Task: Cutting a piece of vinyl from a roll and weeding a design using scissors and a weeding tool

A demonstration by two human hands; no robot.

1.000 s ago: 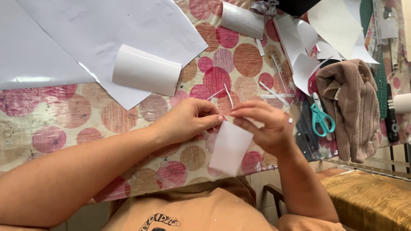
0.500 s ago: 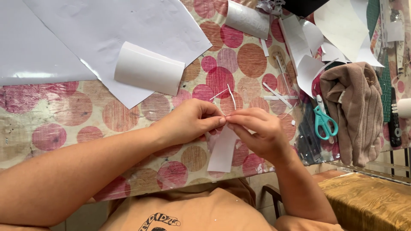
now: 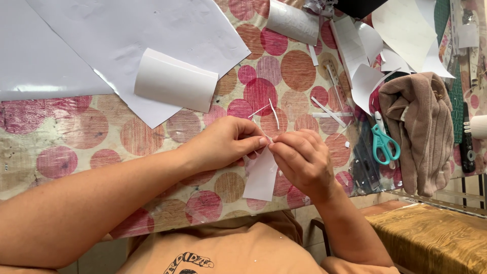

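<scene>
Paper piece (image 3: pixel 261 177), small and white, hangs over the near edge of the spotted tablecloth (image 3: pixel 76 132), pinched at its top edge between both sets of fingertips. The left hand (image 3: pixel 223 144) and right hand (image 3: pixel 302 162) meet there, thumbs and forefingers closed tight on the sheet. It looks thin and light, limp enough to curl, and likely to tear, so the top corners seem the sensible hold. Teal scissors (image 3: pixel 384 144) lie well apart, beside a brown cloth (image 3: pixel 421 127).
</scene>
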